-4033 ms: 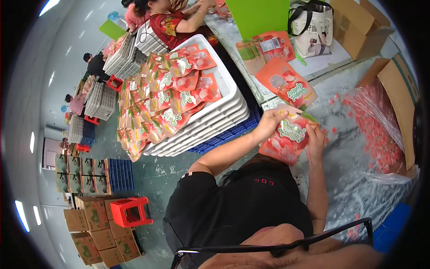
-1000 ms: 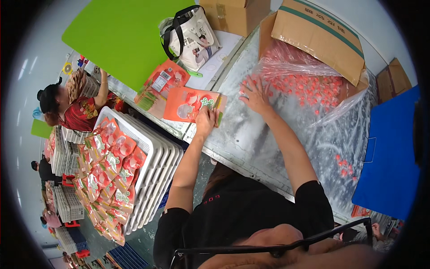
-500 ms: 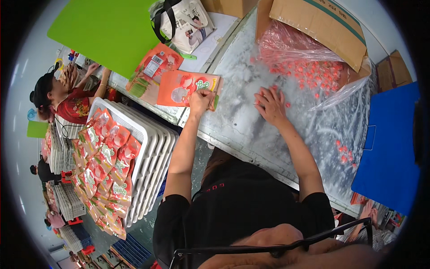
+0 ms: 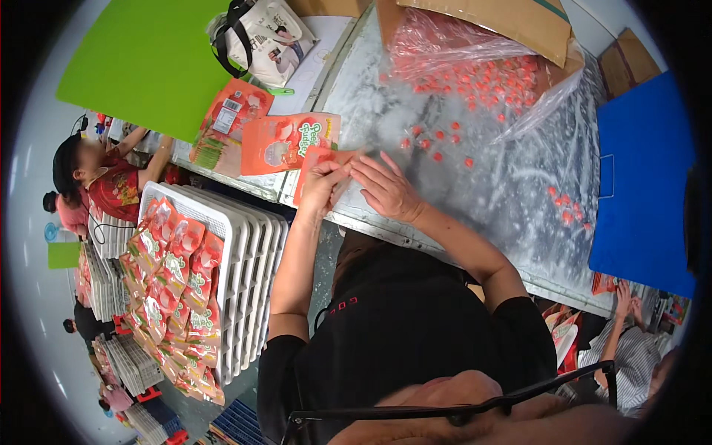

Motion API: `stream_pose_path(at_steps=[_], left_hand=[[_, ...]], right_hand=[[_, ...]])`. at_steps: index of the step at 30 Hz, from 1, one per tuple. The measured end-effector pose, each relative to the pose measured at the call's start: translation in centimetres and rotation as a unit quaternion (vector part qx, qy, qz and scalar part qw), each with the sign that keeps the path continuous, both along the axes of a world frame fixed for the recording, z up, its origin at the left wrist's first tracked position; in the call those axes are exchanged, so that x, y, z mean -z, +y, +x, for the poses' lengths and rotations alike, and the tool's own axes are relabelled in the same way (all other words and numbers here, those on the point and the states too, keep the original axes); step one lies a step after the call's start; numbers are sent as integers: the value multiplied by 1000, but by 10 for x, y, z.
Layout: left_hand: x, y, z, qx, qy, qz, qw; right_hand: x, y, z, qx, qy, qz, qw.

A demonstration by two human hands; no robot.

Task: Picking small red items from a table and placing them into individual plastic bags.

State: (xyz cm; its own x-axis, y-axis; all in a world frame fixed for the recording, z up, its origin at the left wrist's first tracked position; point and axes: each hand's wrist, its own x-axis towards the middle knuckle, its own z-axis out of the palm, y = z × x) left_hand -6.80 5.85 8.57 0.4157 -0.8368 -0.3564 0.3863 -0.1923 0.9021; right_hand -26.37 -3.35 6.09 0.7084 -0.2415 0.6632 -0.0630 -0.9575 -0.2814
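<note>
Holds an orange-red pouch (image 4: 305, 182) in the left hand (image 4: 319, 191), at the near edge of the gray tabletop (image 4: 475, 215), toward its left corner, with fingers and thumb curled closed on the pouch. Has the right hand (image 4: 387, 189) just beside the left fingertips, above the same edge, with fingers loosely extended, partly open; any grip of these fingertips on the pouch's margin: impossible to tell. Lying flat at the left corner, partly hidden behind the held pouch: a second printed pouch (image 4: 259, 150). Past the left edge, on the adjoining white surface: flat pouches with a pale label (image 4: 236, 111), a light-green tool (image 4: 279, 92) and a white bag with black handles (image 4: 282, 48). Near the far edge: an opened carton (image 4: 504, 26) with a clear plastic liner (image 4: 437, 46) and a heap of small red pieces (image 4: 482, 85). Between heap and right hand: scattered loose red pieces (image 4: 437, 156). At the right edge: a blue panel (image 4: 644, 185). Left of the near edge: stacked white trays (image 4: 236, 256), topped with overlapping pouches (image 4: 174, 278).
</note>
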Motion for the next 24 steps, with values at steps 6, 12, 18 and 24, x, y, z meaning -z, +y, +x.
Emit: stream_pose_path(at_steps=[6,12,18,24], left_hand=[[-5,10,-31,13,-49,-4,999],[-26,11,-52,2,-211,-33,977],[-54,17,-70,50,-460,-22,886],[-69,20,-54,187,-415,49,889]], right_hand=[[-18,9,-11,-63,-5,53,997],[-15,7,-14,-174,26,101,979],[-23,26,-11,-127,79,139,979],[-59,20,-15,-170,251,269,914]])
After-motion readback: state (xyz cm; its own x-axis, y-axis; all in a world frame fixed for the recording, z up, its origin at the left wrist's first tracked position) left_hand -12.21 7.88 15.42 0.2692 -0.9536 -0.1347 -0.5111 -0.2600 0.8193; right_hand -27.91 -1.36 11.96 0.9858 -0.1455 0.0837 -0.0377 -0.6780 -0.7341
